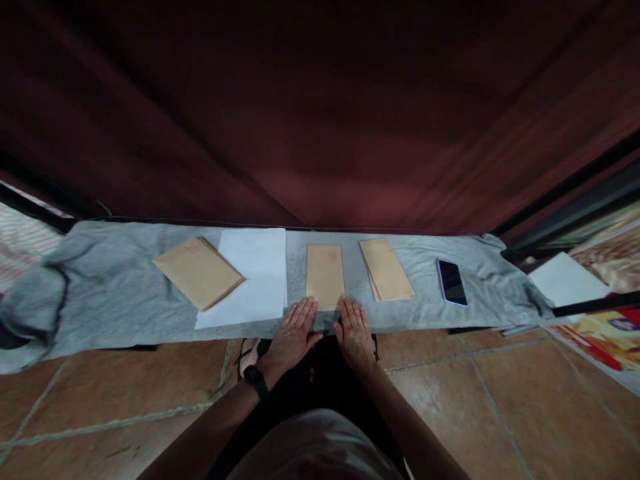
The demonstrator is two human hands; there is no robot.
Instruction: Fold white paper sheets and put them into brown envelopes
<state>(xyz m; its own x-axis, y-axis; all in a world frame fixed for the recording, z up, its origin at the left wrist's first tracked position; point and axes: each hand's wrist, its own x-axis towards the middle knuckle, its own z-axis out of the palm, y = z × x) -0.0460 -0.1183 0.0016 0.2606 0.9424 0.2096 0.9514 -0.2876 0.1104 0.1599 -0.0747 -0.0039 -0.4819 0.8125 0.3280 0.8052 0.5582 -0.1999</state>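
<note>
A brown paper envelope (325, 275) with a small red print lies flat in front of me on the grey cloth. At its lower left corner rests my left hand (294, 333), palm down with the fingers stretched out; a dark band is on that wrist. My right hand (356, 333) lies in the same way at the lower right corner, fingers extended. Neither hand grips anything. To the right lie a few brown envelopes (387, 270), slightly fanned. On the left, a stack of brown envelopes (197, 275) partly covers white paper sheets (257, 277).
The grey cloth (115, 287) covers a narrow table. A phone in a purple case (453, 283) lies at its right. A dark red curtain (320, 147) hangs behind. Beyond the right end are a white sheet (569, 280) and a colourful printed package (607, 340). Tiled floor (440, 393) shows below.
</note>
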